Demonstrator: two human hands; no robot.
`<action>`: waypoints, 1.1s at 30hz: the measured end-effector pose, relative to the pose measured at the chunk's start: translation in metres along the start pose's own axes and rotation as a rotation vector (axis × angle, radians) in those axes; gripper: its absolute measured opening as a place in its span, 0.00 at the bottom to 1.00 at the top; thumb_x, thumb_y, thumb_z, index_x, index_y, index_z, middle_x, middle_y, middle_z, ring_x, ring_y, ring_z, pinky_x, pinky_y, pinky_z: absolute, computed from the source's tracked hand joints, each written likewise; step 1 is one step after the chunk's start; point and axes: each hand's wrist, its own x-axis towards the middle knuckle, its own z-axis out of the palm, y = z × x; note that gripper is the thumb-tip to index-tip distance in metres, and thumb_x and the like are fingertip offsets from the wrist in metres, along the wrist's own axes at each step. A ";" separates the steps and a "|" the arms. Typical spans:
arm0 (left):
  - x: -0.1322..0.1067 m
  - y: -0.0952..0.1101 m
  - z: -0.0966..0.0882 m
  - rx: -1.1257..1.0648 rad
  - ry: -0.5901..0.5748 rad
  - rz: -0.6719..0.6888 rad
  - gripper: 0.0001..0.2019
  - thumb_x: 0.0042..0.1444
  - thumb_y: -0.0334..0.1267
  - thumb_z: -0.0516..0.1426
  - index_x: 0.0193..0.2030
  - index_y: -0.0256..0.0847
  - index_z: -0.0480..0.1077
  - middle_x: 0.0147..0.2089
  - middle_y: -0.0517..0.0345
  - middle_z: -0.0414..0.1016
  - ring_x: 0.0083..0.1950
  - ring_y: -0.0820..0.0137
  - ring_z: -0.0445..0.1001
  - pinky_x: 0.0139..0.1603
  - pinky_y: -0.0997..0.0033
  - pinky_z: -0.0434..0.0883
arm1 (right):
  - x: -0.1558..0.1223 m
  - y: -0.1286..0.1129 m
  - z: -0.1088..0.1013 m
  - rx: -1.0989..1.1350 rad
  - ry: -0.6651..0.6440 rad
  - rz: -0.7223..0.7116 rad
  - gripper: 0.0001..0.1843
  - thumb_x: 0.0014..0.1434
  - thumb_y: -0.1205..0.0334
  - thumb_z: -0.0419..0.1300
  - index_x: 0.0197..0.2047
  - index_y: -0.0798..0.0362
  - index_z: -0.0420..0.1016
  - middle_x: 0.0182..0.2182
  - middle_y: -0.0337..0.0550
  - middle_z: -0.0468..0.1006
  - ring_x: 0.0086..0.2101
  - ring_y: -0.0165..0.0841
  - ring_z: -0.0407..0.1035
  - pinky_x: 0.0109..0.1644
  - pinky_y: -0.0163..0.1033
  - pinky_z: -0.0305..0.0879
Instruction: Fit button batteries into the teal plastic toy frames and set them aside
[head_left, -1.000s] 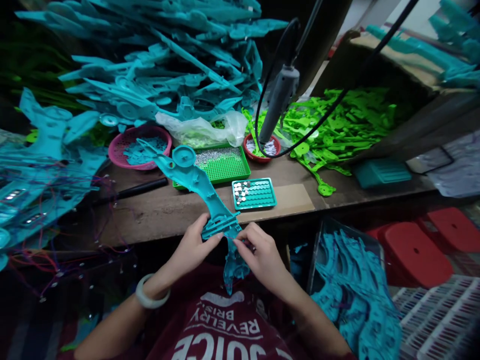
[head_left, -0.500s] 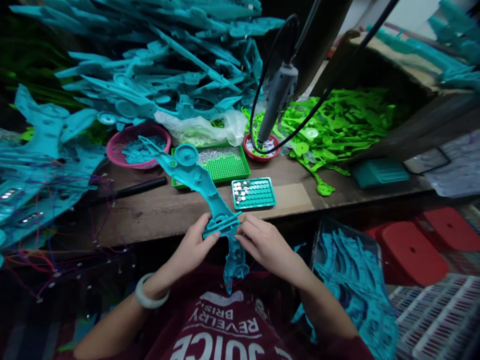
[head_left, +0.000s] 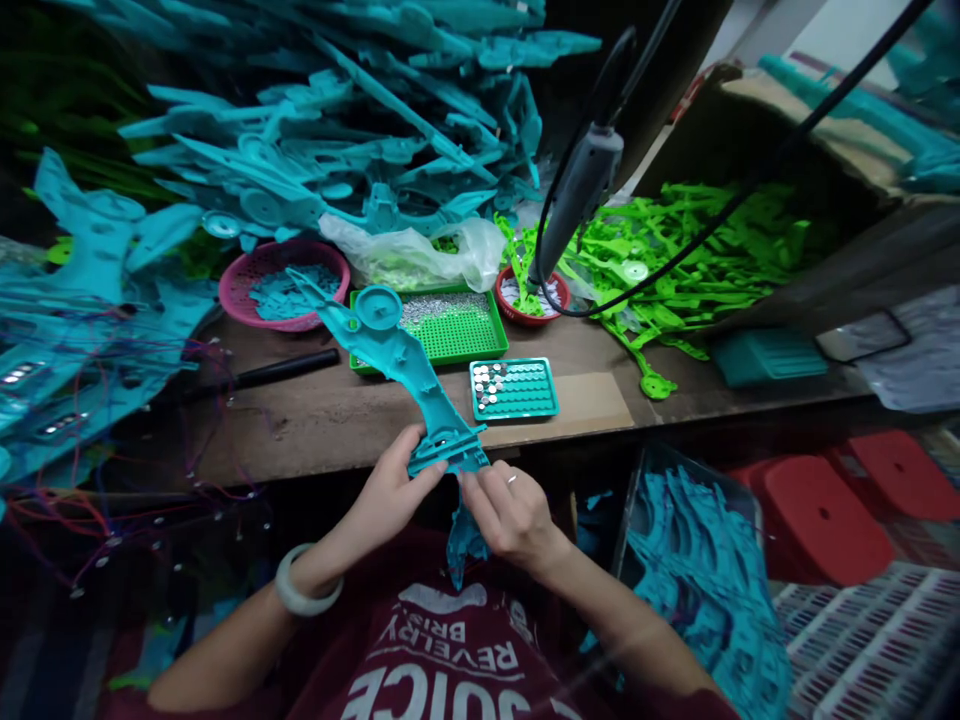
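Observation:
A long teal plastic toy shell (head_left: 401, 365) reaches from the bench edge down toward my lap. My left hand (head_left: 394, 492) grips its crosspiece from the left, fingers closed on it. From the right, my right hand (head_left: 506, 510) pinches the shell's lower part just below the crosspiece, a ring on one finger. A small teal tray (head_left: 514, 389) with several round silver cells lies on the bench just beyond my hands. Behind it sits a green tray (head_left: 450, 327) of small silver parts.
A big heap of teal shells (head_left: 337, 130) fills the back left. Green plastic parts (head_left: 690, 250) lie at the back right. A hanging grey power tool (head_left: 574, 205) dangles over a small red bowl (head_left: 531, 295). A pink basket (head_left: 281, 285), black pen-like tool (head_left: 281, 370), red stools (head_left: 825, 515).
My right hand has slid down and left along the shell, from beside the crosspiece to just beneath it. The left hand keeps its grip.

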 end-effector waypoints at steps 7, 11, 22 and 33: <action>-0.002 0.004 0.002 -0.131 -0.024 -0.070 0.18 0.58 0.44 0.60 0.53 0.40 0.69 0.48 0.53 0.78 0.46 0.62 0.74 0.52 0.59 0.70 | -0.010 -0.010 0.018 -0.009 0.099 0.147 0.03 0.63 0.69 0.63 0.40 0.55 0.72 0.21 0.39 0.68 0.24 0.32 0.61 0.27 0.42 0.55; -0.001 0.006 0.004 -0.132 -0.003 -0.043 0.17 0.60 0.45 0.59 0.53 0.40 0.70 0.50 0.53 0.77 0.51 0.62 0.74 0.57 0.60 0.68 | -0.001 -0.015 0.019 0.021 0.142 0.220 0.04 0.63 0.70 0.62 0.41 0.55 0.72 0.22 0.40 0.70 0.24 0.32 0.62 0.27 0.41 0.55; -0.002 0.005 0.013 -0.084 0.054 -0.011 0.15 0.63 0.41 0.57 0.54 0.40 0.69 0.52 0.52 0.77 0.52 0.62 0.74 0.55 0.61 0.69 | 0.034 0.010 0.003 0.414 -0.022 0.568 0.07 0.61 0.60 0.67 0.42 0.52 0.79 0.42 0.50 0.71 0.45 0.42 0.64 0.48 0.48 0.67; -0.002 -0.002 0.014 -0.013 0.066 0.084 0.12 0.64 0.37 0.55 0.54 0.43 0.69 0.53 0.52 0.75 0.55 0.61 0.73 0.56 0.62 0.68 | 0.043 0.017 0.020 0.817 -0.081 0.615 0.03 0.61 0.64 0.65 0.35 0.50 0.76 0.47 0.47 0.66 0.50 0.41 0.63 0.59 0.51 0.61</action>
